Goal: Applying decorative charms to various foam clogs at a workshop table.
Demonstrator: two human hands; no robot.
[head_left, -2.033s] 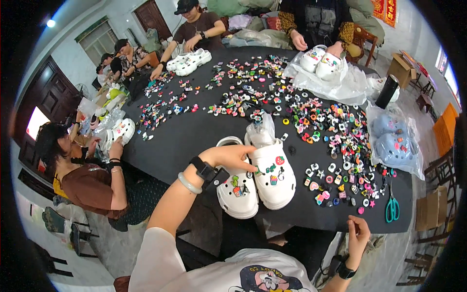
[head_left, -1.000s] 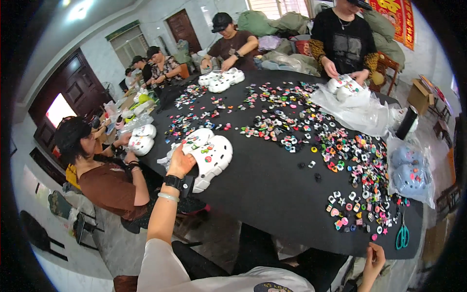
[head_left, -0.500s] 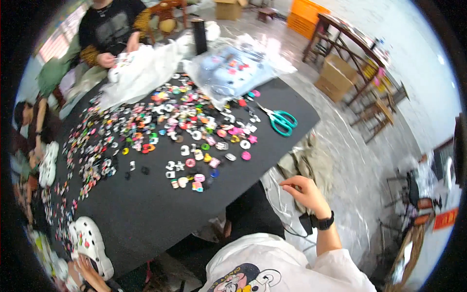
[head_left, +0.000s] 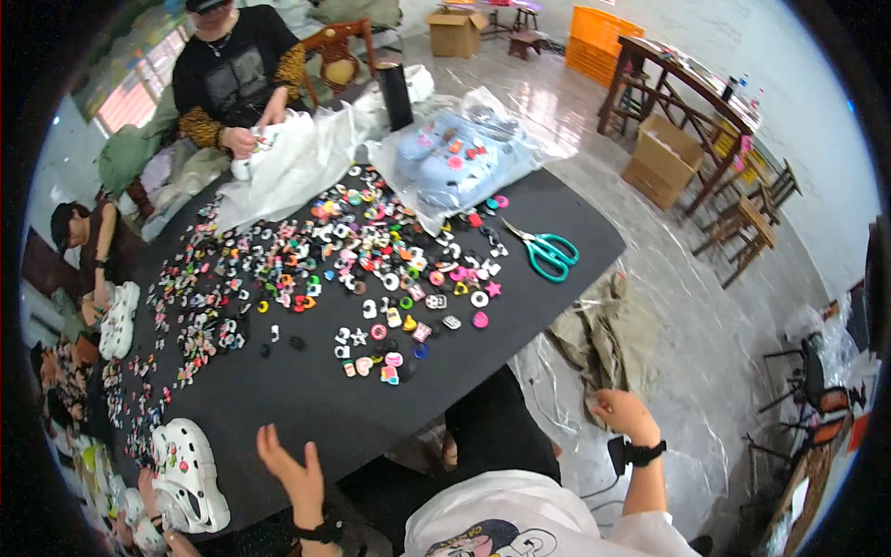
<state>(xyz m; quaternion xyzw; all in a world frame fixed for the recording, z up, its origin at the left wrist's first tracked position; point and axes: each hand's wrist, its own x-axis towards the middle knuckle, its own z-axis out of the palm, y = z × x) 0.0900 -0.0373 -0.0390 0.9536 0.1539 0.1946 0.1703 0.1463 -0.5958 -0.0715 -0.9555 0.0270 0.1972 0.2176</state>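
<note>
My left hand [head_left: 295, 472] is raised just off the near edge of the black table [head_left: 306, 413], its fingers spread and nothing in them. Off the table's right side, my right hand [head_left: 629, 416] hovers above the floor with its fingers curled in; I see nothing in it. Nearest to my left hand on the table is a white clog [head_left: 190, 469] with a few charms on it, which a co-worker's hand touches. Many small colourful shoe charms [head_left: 390, 360] lie scattered across the tabletop. Teal-handled scissors [head_left: 549, 254] rest near the far right corner, blades partly apart.
A pale blue pair of clogs in a clear bag [head_left: 455, 162] sits at the far side. Across the table a person [head_left: 237, 84] handles a white shoe over white plastic. Another white clog [head_left: 119, 320] stands at the left. Khaki cloth [head_left: 608, 334] lies beside the table.
My left hand has come into view at the lower edge. My right hand has moved right and down, and its fingers have curled in. The whole view has shifted slightly.
</note>
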